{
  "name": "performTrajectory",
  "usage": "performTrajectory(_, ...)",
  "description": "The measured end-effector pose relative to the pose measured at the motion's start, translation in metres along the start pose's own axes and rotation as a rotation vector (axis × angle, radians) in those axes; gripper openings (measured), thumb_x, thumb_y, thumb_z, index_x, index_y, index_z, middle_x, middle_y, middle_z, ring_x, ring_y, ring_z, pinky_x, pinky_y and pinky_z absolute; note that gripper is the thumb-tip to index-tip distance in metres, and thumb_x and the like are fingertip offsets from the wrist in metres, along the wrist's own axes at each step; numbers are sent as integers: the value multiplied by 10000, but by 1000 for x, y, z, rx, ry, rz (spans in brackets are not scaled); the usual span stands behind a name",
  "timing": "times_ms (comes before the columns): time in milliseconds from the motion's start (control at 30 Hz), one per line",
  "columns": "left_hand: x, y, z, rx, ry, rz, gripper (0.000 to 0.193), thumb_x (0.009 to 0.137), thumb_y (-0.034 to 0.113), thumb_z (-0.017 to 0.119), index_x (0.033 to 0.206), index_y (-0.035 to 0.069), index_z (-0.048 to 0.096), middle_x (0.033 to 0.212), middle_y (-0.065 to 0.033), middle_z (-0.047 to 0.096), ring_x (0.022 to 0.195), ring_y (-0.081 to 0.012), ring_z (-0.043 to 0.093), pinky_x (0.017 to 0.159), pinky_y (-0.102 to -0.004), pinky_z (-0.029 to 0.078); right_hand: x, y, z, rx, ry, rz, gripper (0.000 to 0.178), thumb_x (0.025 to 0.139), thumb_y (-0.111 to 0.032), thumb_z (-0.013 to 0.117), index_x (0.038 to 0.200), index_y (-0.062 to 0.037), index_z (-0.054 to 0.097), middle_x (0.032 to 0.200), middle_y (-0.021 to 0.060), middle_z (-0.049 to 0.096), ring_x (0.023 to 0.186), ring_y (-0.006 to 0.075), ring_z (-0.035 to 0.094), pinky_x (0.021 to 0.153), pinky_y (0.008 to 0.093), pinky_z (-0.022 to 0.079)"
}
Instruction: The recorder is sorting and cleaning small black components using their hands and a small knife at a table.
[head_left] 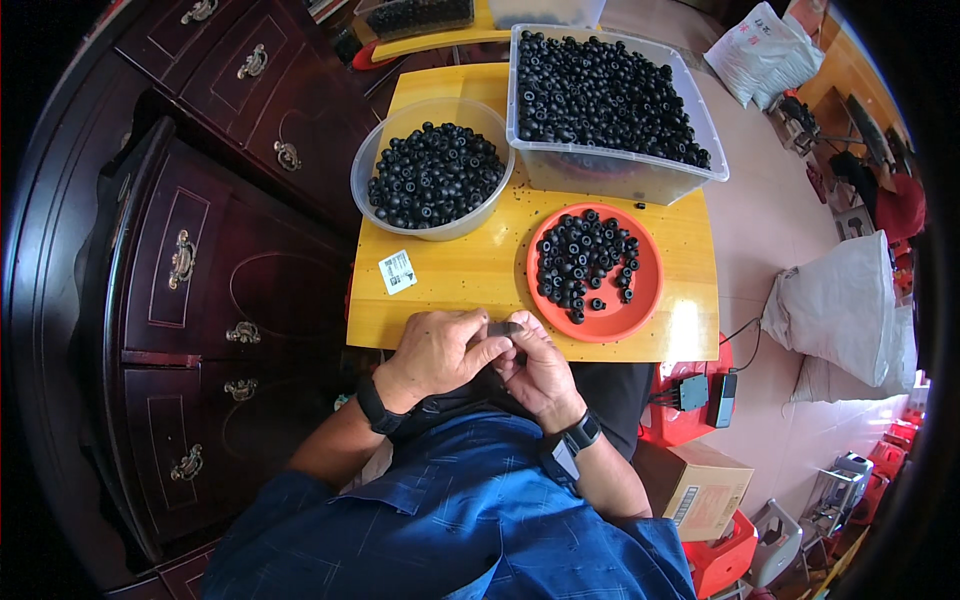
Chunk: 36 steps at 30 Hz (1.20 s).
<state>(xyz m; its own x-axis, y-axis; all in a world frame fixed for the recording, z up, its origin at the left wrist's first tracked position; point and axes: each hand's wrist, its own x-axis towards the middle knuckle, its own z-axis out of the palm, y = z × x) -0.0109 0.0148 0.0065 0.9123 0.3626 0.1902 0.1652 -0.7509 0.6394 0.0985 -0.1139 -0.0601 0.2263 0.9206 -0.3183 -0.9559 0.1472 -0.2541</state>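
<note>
My left hand [430,352] and my right hand [545,376] meet over the table's near edge, fingertips together. Pinched between both thumbs and fingers is a small dark piece [503,329]; fingers cover most of it, so its exact shape cannot be made out. Just beyond my right hand lies an orange-red round plate [645,310] with many small black hollow round parts [590,250] on it. A clear round tub [365,190] at the back left holds a heap of the same black parts. More fill a large clear rectangular bin [620,170] at the back right.
The yellow wooden table [450,290] carries a white printed label [397,272] and one loose black part [640,205]. A dark wooden cabinet [215,220] stands close on the left. At the right are a cardboard box [695,490], red stools [680,425] and white sacks [835,310].
</note>
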Motion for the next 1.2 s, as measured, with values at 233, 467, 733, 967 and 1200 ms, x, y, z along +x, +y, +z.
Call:
performTrajectory(233, 0, 3, 0, -89, 20, -14, 395, 911, 377, 699, 750, 37, 579, 608, -117, 587, 540, -302, 602, 514, -385, 454, -2, 0, -1, 95, -20, 12, 74, 990, -175, 615, 962, -110, 595, 810, -39, 569, 682, 61, 546, 648, 217, 458)
performTrajectory(467, 0, 5, -3, -238, 87, -69, 228, 868, 186, 757, 861, 17, 604, 622, -57, 541, 529, -135, 516, 523, -287, 417, -3, -2, 7, 90, -48, 22, 121, 994, -210, 615, 933, -113, 575, 811, -39, 545, 687, 63, 532, 632, 220, 446)
performTrajectory(733, -1, 0, 5, -571, 42, -161, 179, 925, 173, 705, 914, 21, 612, 669, 15, 550, 576, -56, 506, 537, -237, 420, -3, -3, 4, -16, -102, 10, 145, 998, -237, 617, 921, -119, 582, 803, -42, 550, 681, 63, 513, 631, 216, 445)
performTrajectory(967, -1, -4, 5, -628, -29, -260, 197, 989, 227, 621, 915, 45, 607, 697, 49, 530, 565, -14, 454, 507, -197, 361, -5, -6, 5, -26, -83, 8, 151, 1000, -240, 614, 918, -115, 587, 841, -25, 589, 682, 62, 511, 632, 215, 447)
performTrajectory(1200, 2, -7, 6, -580, -12, -207, 197, 941, 208, 676, 992, 28, 612, 691, 50, 523, 592, -29, 458, 541, -198, 375, 0, -8, 0, 17, -53, 42, 150, 1002, -242, 608, 920, -118, 591, 838, -34, 591, 688, 56, 519, 634, 215, 452)
